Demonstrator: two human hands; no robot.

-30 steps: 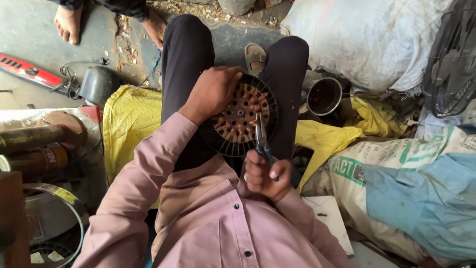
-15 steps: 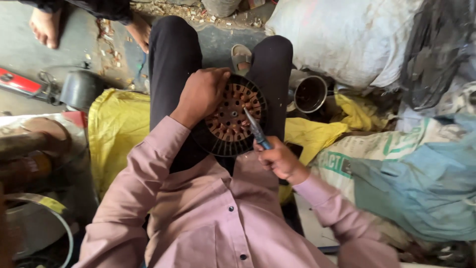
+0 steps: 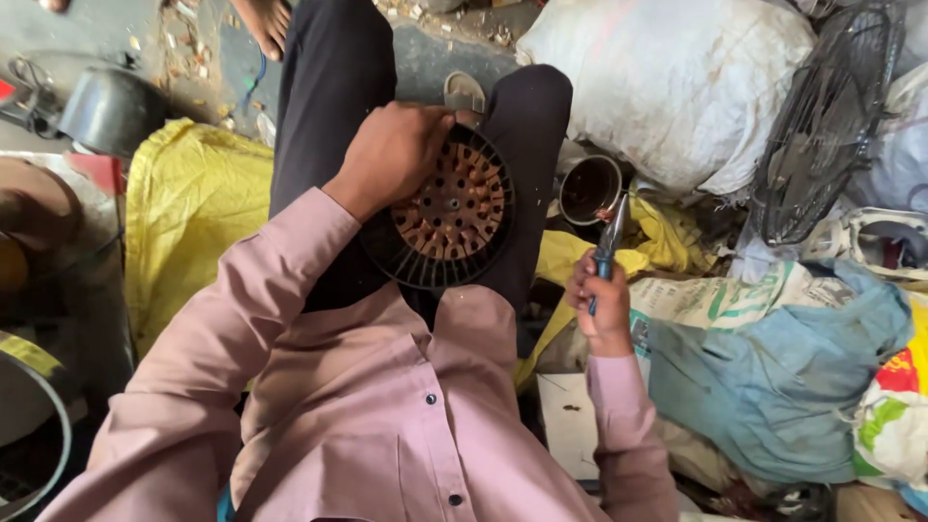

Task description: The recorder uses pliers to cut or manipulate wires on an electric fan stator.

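Note:
A round black motor stator with copper windings [image 3: 447, 211] rests on my lap between my knees. My left hand [image 3: 391, 155] grips its upper left rim. My right hand [image 3: 597, 304] is out to the right of my thigh, closed around the blue handles of pliers [image 3: 609, 240] whose tip points up toward a small metal cup [image 3: 590, 189]. The pliers are clear of the stator.
A yellow sack [image 3: 188, 213] lies at left, a large white sack [image 3: 677, 87] at upper right beside a black fan grille [image 3: 822, 116]. Blue cloth and printed sacks [image 3: 773, 377] fill the right. A dark metal pot [image 3: 111, 111] sits upper left; another person's bare foot [image 3: 261, 14] is at top.
My right hand with the pliers has moved away from the stator's windings, out to the right toward the metal cup. My left hand stays on the stator.

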